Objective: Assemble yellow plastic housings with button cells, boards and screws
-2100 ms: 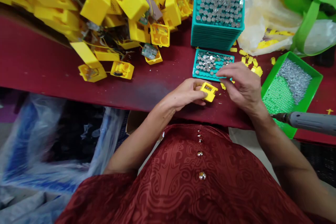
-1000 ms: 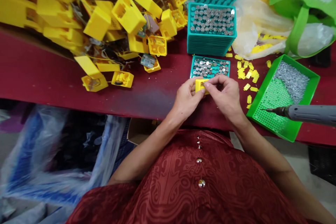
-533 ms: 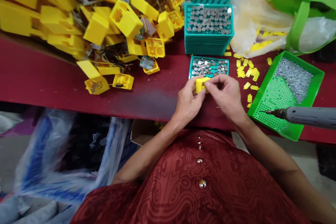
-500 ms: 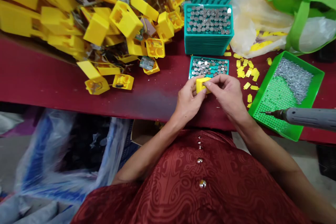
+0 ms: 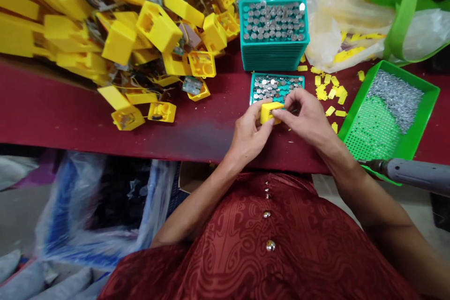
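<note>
A small yellow plastic casing (image 5: pixel 266 111) is held over the front edge of a teal tray of button cells (image 5: pixel 260 89). My left hand (image 5: pixel 250 132) grips the casing from the left, thumb below and fingers behind. On its right side, my right hand (image 5: pixel 305 115) is curled, the thumb pressed to the casing's recessed face and the index finger bent near its edge. Any small part under that thumb is hidden. Silver button cells lie in the tray, partly covered by my hands.
A teal tray stack (image 5: pixel 274 56) holds more cells. Yellow casings (image 5: pixel 158 26) heap at left. Small yellow covers (image 5: pixel 330 89) lie scattered at right, near a green basket (image 5: pixel 427 98) of screws. A grey electric screwdriver (image 5: pixel 418 173) juts in from the right. A plastic-lined blue crate (image 5: pixel 52 215) sits below.
The view has shifted slightly. Both hands stay on the yellow casing; my right fingers have moved a little over its face. The screwdriver appears lower against the green basket.
</note>
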Demonstrator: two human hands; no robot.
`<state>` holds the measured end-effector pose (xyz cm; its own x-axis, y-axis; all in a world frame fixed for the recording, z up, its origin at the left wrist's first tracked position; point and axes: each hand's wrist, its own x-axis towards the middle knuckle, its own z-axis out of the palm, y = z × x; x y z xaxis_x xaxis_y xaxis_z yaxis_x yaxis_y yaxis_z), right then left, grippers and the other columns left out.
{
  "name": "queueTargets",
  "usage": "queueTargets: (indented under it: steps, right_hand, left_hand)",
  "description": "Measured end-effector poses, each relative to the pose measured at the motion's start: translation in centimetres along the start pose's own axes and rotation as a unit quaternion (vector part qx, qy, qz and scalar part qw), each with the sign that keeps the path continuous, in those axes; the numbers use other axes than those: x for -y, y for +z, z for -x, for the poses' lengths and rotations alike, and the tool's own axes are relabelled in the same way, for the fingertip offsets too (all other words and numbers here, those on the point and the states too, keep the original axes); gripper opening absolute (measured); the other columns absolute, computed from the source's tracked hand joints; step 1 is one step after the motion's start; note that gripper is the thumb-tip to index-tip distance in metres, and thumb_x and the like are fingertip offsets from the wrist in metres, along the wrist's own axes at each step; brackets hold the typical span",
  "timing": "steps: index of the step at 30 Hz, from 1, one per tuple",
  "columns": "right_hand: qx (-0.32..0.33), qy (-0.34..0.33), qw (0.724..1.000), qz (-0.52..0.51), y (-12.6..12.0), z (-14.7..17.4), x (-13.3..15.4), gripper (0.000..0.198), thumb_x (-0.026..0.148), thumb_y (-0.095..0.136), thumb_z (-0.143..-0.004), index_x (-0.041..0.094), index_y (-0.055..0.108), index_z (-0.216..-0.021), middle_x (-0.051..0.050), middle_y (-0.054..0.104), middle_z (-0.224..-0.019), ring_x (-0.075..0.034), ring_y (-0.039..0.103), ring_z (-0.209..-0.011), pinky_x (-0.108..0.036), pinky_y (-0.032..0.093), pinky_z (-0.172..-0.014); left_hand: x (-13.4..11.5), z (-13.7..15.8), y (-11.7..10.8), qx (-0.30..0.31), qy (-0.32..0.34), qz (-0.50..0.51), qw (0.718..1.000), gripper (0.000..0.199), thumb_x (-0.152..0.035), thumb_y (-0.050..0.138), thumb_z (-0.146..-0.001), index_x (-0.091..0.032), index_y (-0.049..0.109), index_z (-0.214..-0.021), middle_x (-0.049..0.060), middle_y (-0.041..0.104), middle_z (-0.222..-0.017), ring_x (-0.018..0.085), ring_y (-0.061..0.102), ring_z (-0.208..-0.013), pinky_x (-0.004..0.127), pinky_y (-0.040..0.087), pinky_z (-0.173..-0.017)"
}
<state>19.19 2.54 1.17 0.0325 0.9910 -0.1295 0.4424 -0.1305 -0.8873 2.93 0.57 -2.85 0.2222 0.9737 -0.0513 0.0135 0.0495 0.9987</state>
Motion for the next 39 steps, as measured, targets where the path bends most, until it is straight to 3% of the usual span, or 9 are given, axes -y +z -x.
queueTargets:
  steps: [3,5,10,13,16,20,28,32,39]
  right_hand:
    - [0.084,0.002,0.996,-0.037,-0.6,-0.9,-1.1,0.039,0.027,0.086,-0.079,0.021,0.048,-0.074,0.006,0.053,-0.070,-0.009,0.046,-0.065,-0.028,0.037,-0.063]
    - [0.095,0.000,0.994,-0.060,-0.7,-0.9,-1.3,0.043,0.034,0.089,-0.078,0.021,0.048,-0.074,0.006,0.054,-0.071,-0.009,0.047,-0.067,-0.027,0.038,-0.063]
    - [-0.045,-0.044,0.996,-0.071,-1.6,1.5,0.0,0.038,0.047,0.086,-0.084,0.023,0.057,-0.087,0.003,0.058,-0.078,-0.010,0.049,-0.068,-0.027,0.041,-0.061]
    - [-0.128,-0.077,0.988,-0.035,-2.2,3.2,0.6,0.023,0.041,0.078,-0.092,0.023,0.063,-0.092,-0.001,0.064,-0.084,-0.012,0.054,-0.072,-0.029,0.046,-0.064]
    - [-0.147,-0.100,0.984,0.015,-2.3,4.6,0.3,0.008,0.030,0.070,-0.094,0.022,0.069,-0.094,-0.002,0.071,-0.088,-0.014,0.061,-0.077,-0.030,0.050,-0.070]
    - [-0.149,-0.142,0.971,0.118,-2.1,5.8,-1.0,0.011,0.022,0.065,-0.096,0.021,0.072,-0.089,-0.003,0.075,-0.091,-0.015,0.064,-0.081,-0.032,0.051,-0.077]
    - [-0.102,-0.212,0.960,0.149,-2.2,5.1,-1.5,0.015,0.022,0.066,-0.100,0.022,0.073,-0.086,-0.003,0.075,-0.090,-0.016,0.065,-0.083,-0.033,0.052,-0.081]
    - [-0.073,-0.210,0.962,0.160,-1.9,4.4,-1.7,0.016,0.023,0.065,-0.100,0.022,0.070,-0.085,-0.003,0.074,-0.091,-0.017,0.065,-0.087,-0.034,0.052,-0.084]
    - [-0.123,-0.168,0.965,0.159,-2.3,3.9,-2.9,0.015,0.025,0.062,-0.102,0.022,0.073,-0.092,-0.005,0.074,-0.096,-0.019,0.065,-0.092,-0.037,0.052,-0.090]
  left_hand:
    - [-0.6,-0.2,-0.5,0.036,-0.030,0.010,0.999,0.041,-0.024,0.069,-0.091,-0.017,0.067,-0.131,0.009,0.082,-0.118,0.017,0.077,-0.100,0.029,0.061,-0.089]
    - [-1.1,-0.4,-0.9,0.063,-0.057,0.046,0.995,0.040,-0.027,0.073,-0.091,-0.017,0.068,-0.129,0.008,0.082,-0.118,0.017,0.077,-0.103,0.029,0.062,-0.092]
    - [-1.9,-0.8,-1.8,0.073,-0.122,0.173,0.975,0.048,-0.032,0.087,-0.084,-0.021,0.071,-0.127,0.010,0.078,-0.135,0.021,0.078,-0.114,0.032,0.066,-0.096]
    - [-2.2,-0.9,-2.1,0.061,-0.161,0.218,0.961,0.048,-0.027,0.089,-0.082,-0.024,0.072,-0.126,0.007,0.078,-0.134,0.021,0.079,-0.112,0.032,0.070,-0.092]
    - [-2.6,-0.7,-2.0,0.070,-0.211,0.251,0.942,0.041,-0.022,0.086,-0.085,-0.021,0.074,-0.124,0.009,0.080,-0.128,0.020,0.081,-0.106,0.029,0.071,-0.087]
    - [-3.2,-0.5,-1.5,0.077,-0.262,0.269,0.924,0.029,-0.019,0.081,-0.088,-0.015,0.074,-0.115,0.011,0.083,-0.114,0.020,0.084,-0.095,0.023,0.070,-0.075]
    - [-3.3,-0.2,-0.7,0.124,-0.243,0.222,0.936,0.038,-0.024,0.084,-0.085,-0.014,0.072,-0.120,0.013,0.084,-0.118,0.020,0.085,-0.092,0.017,0.066,-0.063]
    - [-3.1,0.0,-0.7,0.137,-0.233,0.198,0.942,0.042,-0.030,0.085,-0.085,-0.014,0.073,-0.122,0.014,0.084,-0.118,0.021,0.085,-0.095,0.017,0.065,-0.061]
    - [-2.5,-0.2,-1.5,0.058,-0.221,0.158,0.961,0.041,-0.030,0.088,-0.080,-0.016,0.074,-0.117,0.011,0.083,-0.117,0.021,0.083,-0.096,0.021,0.067,-0.066]
